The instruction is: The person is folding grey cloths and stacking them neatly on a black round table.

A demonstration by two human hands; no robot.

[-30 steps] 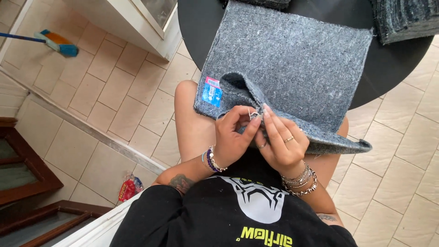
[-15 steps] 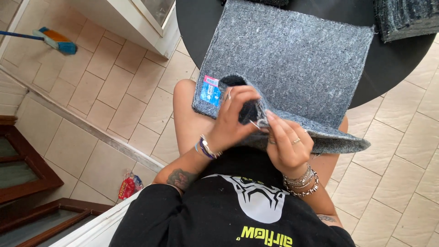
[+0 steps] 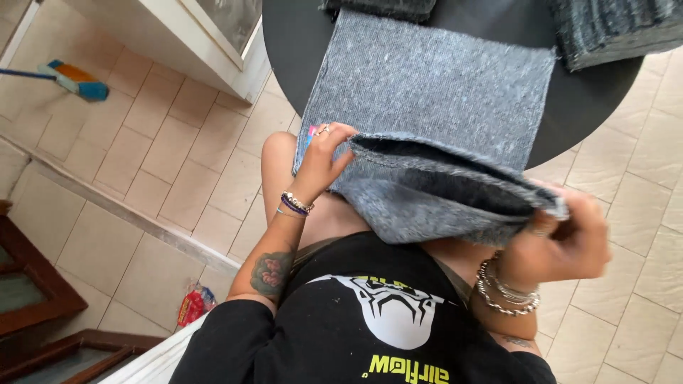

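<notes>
A grey felt cloth (image 3: 434, 78) lies on a round black table (image 3: 299, 43) and hangs over its near edge onto my lap. Its near edge is folded back and lifted into a loose flap (image 3: 427, 192). My left hand (image 3: 320, 160) grips the flap's left corner, beside a small coloured label (image 3: 311, 132) on the cloth. The flap's right corner is pinched in my right hand (image 3: 562, 242), which is blurred. Bracelets are on both wrists.
More folded grey cloths lie at the table's far right (image 3: 612, 28) and far edge (image 3: 384, 7). A blue and orange broom head (image 3: 78, 82) rests on the tiled floor at left. A white cabinet (image 3: 185, 35) stands beside the table. A red wrapper (image 3: 191, 306) lies by a wooden step.
Both hands were close together at the cloth's near edge. They have moved apart, left hand leftward and right hand rightward, spreading the folded edge wide and lifting it.
</notes>
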